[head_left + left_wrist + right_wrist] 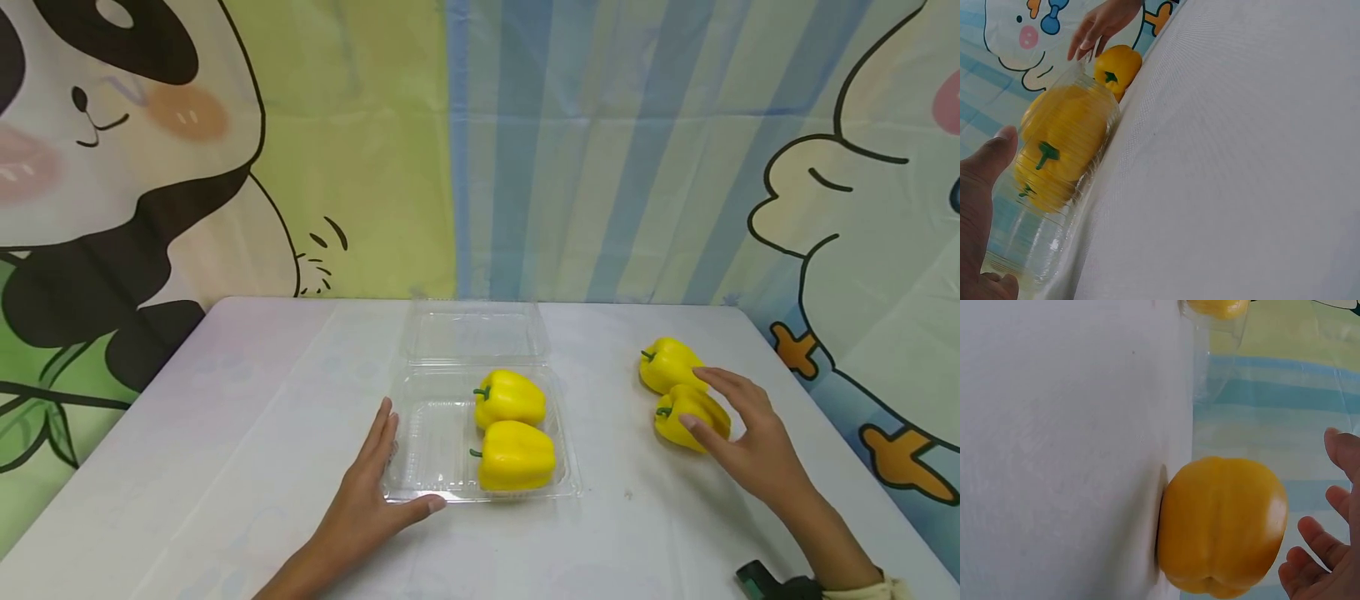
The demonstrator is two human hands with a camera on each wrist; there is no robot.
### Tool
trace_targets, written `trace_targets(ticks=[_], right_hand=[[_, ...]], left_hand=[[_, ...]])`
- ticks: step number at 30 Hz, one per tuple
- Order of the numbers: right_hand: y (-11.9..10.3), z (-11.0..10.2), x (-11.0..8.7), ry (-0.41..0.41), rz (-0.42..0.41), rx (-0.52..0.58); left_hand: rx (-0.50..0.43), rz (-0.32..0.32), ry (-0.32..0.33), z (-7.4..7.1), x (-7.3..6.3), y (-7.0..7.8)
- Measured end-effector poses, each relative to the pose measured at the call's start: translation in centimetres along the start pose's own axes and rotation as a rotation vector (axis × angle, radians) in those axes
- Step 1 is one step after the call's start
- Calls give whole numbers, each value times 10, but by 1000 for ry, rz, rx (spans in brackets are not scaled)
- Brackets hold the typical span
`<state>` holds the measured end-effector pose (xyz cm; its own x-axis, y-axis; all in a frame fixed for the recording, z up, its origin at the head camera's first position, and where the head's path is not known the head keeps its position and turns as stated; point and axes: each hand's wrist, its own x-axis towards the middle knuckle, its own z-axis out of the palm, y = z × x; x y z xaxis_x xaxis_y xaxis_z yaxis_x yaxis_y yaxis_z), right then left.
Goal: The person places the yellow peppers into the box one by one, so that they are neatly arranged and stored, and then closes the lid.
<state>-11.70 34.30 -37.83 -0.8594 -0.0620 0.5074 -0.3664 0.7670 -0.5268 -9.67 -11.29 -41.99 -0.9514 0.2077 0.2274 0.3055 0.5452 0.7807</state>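
A clear plastic clamshell box [435, 442] lies with its lid [476, 329] folded back on the table. Two yellow bell peppers, a rear one [513, 398] and a front one [519, 456], sit in its right half, stems to the left. My left hand [366, 492] rests at the box's front left corner, thumb and fingers spread. To the right, a far pepper [667, 363] and a nearer pepper [693, 408] stand close together on the table. Over the nearer one hovers my right hand [761, 442], fingers spread; in the right wrist view a gap separates them from the pepper [1222, 525].
The white-covered table [247, 450] ends at a patterned cloth backdrop [360, 150] with cartoon animals. A dark strap device [776, 581] is on the right wrist, low in the head view.
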Motion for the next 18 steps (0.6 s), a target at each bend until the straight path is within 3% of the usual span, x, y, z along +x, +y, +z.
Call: trace_targets(ticks=[7, 14, 18], right_hand=[[16, -2, -6, -30, 84, -13], [27, -4, -7, -116, 168, 0], [33, -3, -8, -171, 174, 32]], left_hand=[[13, -8, -7, 1, 1, 1], [4, -10, -1, 1, 2, 0], [-12, -9, -2, 1, 1, 0]])
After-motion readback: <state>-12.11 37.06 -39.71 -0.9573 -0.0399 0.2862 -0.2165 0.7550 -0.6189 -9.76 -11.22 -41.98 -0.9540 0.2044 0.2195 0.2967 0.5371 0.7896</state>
